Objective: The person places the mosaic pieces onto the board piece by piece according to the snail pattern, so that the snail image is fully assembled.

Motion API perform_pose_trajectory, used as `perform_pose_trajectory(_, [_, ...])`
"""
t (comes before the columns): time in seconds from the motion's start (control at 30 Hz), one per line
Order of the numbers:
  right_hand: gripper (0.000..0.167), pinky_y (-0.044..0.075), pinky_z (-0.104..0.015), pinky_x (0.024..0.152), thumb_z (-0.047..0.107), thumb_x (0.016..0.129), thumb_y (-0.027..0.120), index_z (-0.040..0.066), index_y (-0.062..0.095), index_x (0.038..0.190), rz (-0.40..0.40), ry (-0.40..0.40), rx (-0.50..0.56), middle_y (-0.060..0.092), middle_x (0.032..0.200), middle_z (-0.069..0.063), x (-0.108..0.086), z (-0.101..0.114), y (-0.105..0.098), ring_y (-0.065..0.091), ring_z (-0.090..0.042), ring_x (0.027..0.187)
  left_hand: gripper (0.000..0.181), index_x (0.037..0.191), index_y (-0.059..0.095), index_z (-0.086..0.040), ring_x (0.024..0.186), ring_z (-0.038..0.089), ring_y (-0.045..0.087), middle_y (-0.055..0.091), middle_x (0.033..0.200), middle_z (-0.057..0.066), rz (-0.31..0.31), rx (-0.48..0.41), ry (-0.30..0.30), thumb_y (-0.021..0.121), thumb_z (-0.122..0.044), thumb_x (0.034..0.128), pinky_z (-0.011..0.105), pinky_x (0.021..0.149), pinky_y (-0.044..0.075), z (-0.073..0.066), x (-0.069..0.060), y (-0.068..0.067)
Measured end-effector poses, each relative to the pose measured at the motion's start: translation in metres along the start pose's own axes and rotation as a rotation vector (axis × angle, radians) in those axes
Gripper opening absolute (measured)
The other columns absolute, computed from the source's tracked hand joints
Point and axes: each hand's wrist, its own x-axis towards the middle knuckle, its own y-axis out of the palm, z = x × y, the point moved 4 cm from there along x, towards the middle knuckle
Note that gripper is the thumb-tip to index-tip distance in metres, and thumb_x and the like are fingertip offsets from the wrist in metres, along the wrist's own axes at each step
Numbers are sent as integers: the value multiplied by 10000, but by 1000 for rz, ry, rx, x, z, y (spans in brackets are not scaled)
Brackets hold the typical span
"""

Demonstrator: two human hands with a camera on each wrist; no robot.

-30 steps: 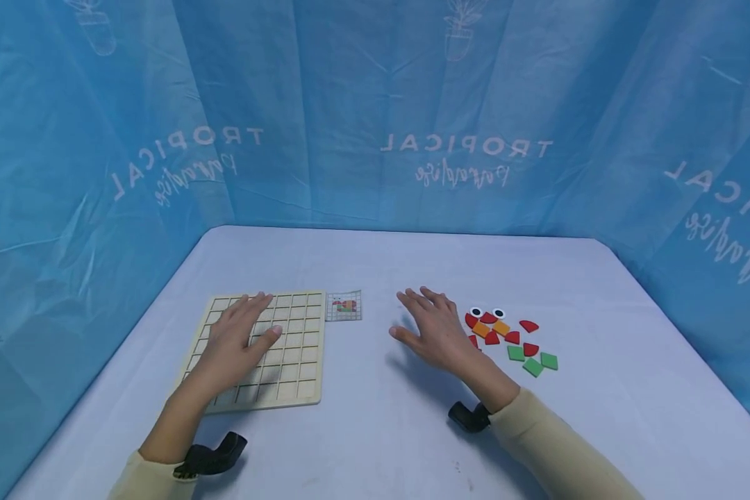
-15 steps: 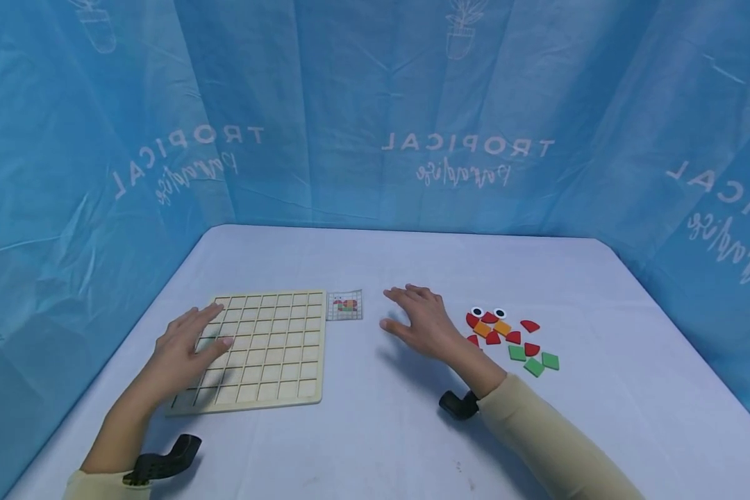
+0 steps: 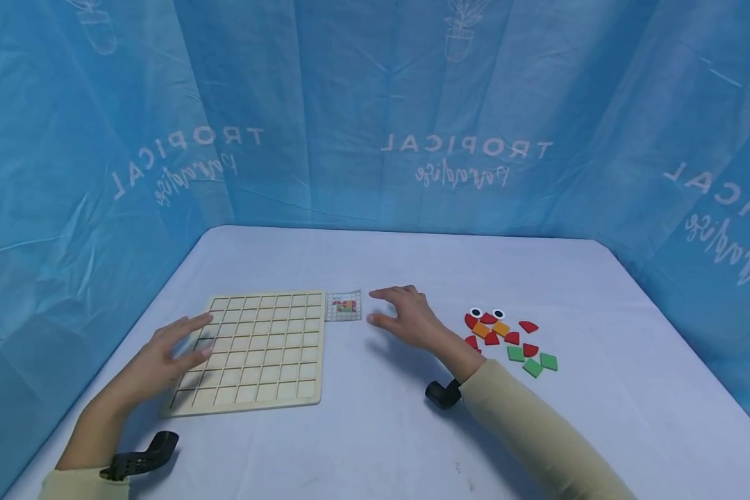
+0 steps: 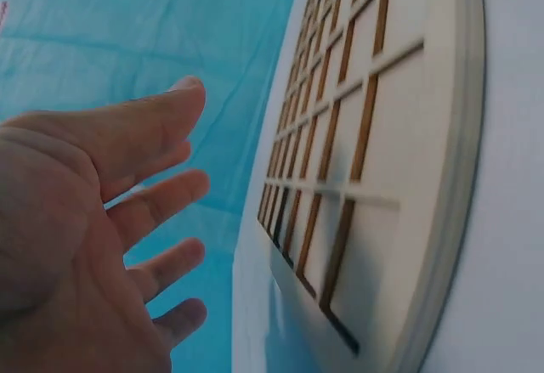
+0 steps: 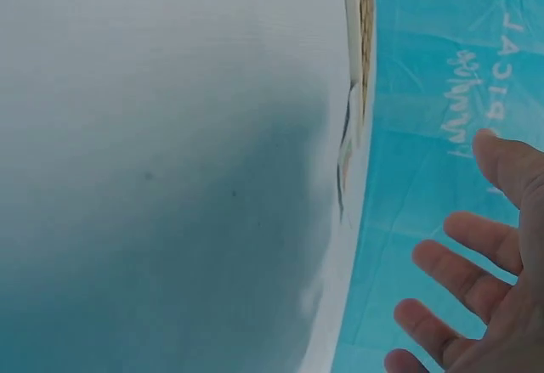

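My left hand (image 3: 156, 361) hovers over the left side of a pale wooden grid board (image 3: 269, 347), its fingers spread and holding nothing. The left wrist view shows that hand (image 4: 110, 203) apart from the board's raised dividers (image 4: 365, 135). Right of the board lies a small picture card (image 3: 344, 305) with a coloured pattern on a grid. My right hand (image 3: 409, 319) is in the air just right of the card, thumb and fingers apart, nothing between them. In the right wrist view the hand (image 5: 484, 279) is also bare, and the card (image 5: 345, 165) appears edge-on.
Right of my right hand lie loose flat pieces: red quarter-rounds (image 3: 528, 326), orange squares (image 3: 501, 328), green squares (image 3: 532, 367) and two eye discs (image 3: 498, 314). A white cloth covers the table (image 3: 387, 444). Blue curtains (image 3: 362, 104) surround its back and sides.
My left hand has moved left across the board, uncovering most of its grid. The right hand has shifted left, closer to the card. Board, card and pieces have stayed put.
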Motion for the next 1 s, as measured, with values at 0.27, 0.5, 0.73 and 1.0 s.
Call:
perform_pose_trajectory(0.27, [505, 346, -501, 1043, 383, 854, 661, 219, 559, 1321, 40, 0, 22, 562, 1361, -20, 16, 5, 12, 434, -279, 1242, 664, 1465, 305, -45, 1366, 581, 89, 224, 1510, 302, 27, -16, 12, 595, -271, 912, 778, 949, 173, 18, 1, -4])
perform_pose_trajectory(0.5, [466, 355, -473, 1022, 377, 862, 652, 241, 575, 1301, 67, 8, 20, 569, 1355, 8, 32, 6, 19, 441, -262, 1208, 644, 1441, 332, -3, 1366, 580, 81, 249, 1486, 329, 47, -73, 42, 614, -192, 895, 766, 990, 133, 33, 6, -8])
perform_pose_trajectory(0.73, [441, 354, -476, 1001, 364, 862, 653, 250, 591, 1283, 86, 31, 35, 573, 1349, 18, 43, 6, 27, 430, -272, 1172, 620, 1423, 372, -15, 1387, 553, 55, 247, 1556, 21, 36, -91, 25, 615, -226, 893, 757, 1015, 92, 46, 5, -11])
perform_pose_trajectory(1.0, [409, 392, -417, 895, 405, 865, 638, 287, 612, 1255, 86, 93, 16, 584, 1326, 34, 51, 4, 35, 412, -260, 1151, 637, 1427, 367, -23, 1397, 536, 22, 250, 1453, -233, 44, -108, 42, 627, -227, 882, 747, 1039, 43, 54, 8, -10])
